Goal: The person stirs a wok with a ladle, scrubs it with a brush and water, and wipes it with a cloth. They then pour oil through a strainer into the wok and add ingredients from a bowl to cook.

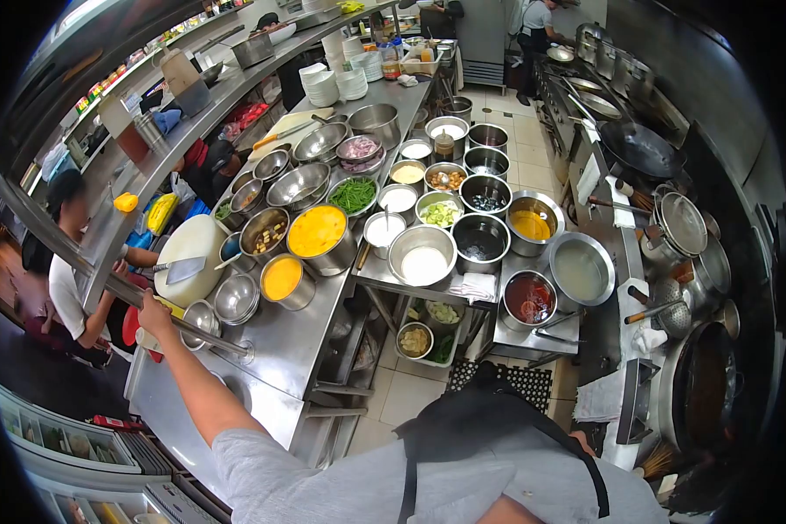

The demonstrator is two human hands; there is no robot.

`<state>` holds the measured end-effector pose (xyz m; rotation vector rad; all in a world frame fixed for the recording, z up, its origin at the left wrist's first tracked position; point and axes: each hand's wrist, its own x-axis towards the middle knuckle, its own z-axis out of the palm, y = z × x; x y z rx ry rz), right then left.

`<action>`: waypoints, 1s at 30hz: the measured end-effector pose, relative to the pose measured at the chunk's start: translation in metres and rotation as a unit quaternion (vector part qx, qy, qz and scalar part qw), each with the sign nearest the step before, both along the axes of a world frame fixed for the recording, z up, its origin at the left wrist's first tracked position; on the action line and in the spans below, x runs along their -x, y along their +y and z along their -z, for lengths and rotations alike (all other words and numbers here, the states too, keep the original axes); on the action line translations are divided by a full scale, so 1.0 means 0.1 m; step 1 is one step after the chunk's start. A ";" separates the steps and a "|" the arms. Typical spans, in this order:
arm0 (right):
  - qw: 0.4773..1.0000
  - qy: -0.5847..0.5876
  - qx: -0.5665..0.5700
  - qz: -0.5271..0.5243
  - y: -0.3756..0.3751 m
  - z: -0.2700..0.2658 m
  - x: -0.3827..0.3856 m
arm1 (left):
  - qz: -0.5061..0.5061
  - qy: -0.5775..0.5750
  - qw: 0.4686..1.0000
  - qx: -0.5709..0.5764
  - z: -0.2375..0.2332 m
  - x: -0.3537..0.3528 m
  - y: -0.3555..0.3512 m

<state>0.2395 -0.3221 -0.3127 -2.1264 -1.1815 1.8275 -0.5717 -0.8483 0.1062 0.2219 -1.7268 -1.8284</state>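
Observation:
My left hand (155, 316) is closed round the metal rail (203, 335) at the counter's left side. Just beyond it, a cleaver (184, 270) lies over the round white cutting board (199, 234), its handle near another person's hand. Stacked steel bowls (236, 299) stand right of my left hand. Only a small part of my right hand (582, 443) shows, beside my apron (472, 419) at the lower right; its fingers are mostly hidden. Farther along the counter are pots of yellow liquid (317, 230) and a bowl of chopped greens (352, 195).
Pots of sauces and ingredients, one with red sauce (529, 299), fill the middle tables. Woks (642, 148) and strainers (682, 223) line the right side. A person (70, 275) stands across the counter at left; another (537, 39) works at the far stove.

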 end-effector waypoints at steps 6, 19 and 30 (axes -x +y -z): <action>0.990 -0.072 -0.051 -0.115 0.10 -0.28 0.15 | -0.002 -0.016 1.000 0.001 0.00 0.02 -0.02; 0.984 -0.100 -0.037 -0.144 0.11 -0.15 0.13 | -0.006 -0.018 1.000 0.004 0.01 0.03 -0.02; 0.972 0.036 -0.149 -0.179 0.12 0.46 -0.14 | -0.015 -0.020 1.000 -0.003 -0.05 -0.08 0.05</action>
